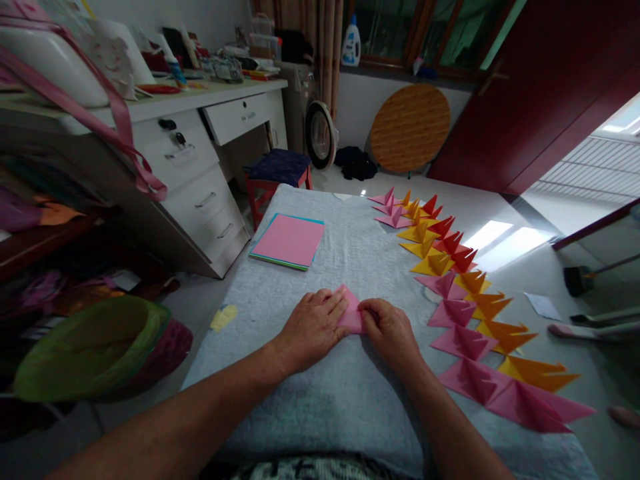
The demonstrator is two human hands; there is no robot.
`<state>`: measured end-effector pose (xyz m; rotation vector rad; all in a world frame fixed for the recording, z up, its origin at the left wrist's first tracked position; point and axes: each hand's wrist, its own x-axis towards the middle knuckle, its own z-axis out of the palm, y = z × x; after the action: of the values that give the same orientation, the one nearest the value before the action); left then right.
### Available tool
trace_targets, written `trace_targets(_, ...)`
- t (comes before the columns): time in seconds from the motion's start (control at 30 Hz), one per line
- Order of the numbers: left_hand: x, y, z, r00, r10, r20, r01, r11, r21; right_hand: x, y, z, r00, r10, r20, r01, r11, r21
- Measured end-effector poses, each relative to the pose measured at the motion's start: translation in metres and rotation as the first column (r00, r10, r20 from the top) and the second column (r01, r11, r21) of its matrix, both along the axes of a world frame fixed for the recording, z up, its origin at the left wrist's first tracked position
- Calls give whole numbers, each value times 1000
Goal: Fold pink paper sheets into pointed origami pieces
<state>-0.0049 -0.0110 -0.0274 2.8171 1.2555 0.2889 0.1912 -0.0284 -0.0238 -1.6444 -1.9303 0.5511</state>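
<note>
A small folded sheet of pink origami paper lies on the cloth-covered table in front of me. Across its left side my left hand rests flat, fingers stretched out and pressing it down. My right hand pinches the paper's right edge between thumb and curled fingers. Part of the sheet is hidden under both hands. Beyond my left hand sits a stack of square coloured paper, pink on top. Rows of folded paper cranes in pink, yellow, orange and red line the table's right side.
A yellow patch shows near the table's left edge. A stool stands past the far left corner, by a white desk. To the left is a basket with a green liner. A washing machine has its door open.
</note>
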Motion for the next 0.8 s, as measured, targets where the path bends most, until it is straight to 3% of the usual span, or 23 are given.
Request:
trace_targets(0.1, 0, 1, 0, 1000, 3, 4, -3, 1000, -6, 2, -3, 4, 998, 44, 39, -45, 998, 38)
trace_targets(0.2, 1, 1, 1, 1000, 3, 7, -3, 1000, -14, 0, -9, 9, 988, -1, 152, -26, 984, 178)
trace_targets(0.3, 1, 0, 2, 1000, 1, 29, -1, 1000, -23, -7, -13, 12, 976, 76, 204, -132, 951, 280)
trace_targets(0.43, 0, 0, 0, 998, 1, 70, 1, 1000, -31, -20, -15, 13, 951, 259, 171, -287, 944, 164)
trace_targets(0.6, -2, 0, 0, 997, -6, 72, 9, 999, -43, -24, -15, 15, 950, 253, 180, -270, 960, 72)
trace_targets(0.8, -2, -4, 1, 998, -34, 44, 33, 999, 9, -25, -16, 17, 946, 240, 219, -260, 963, 68)
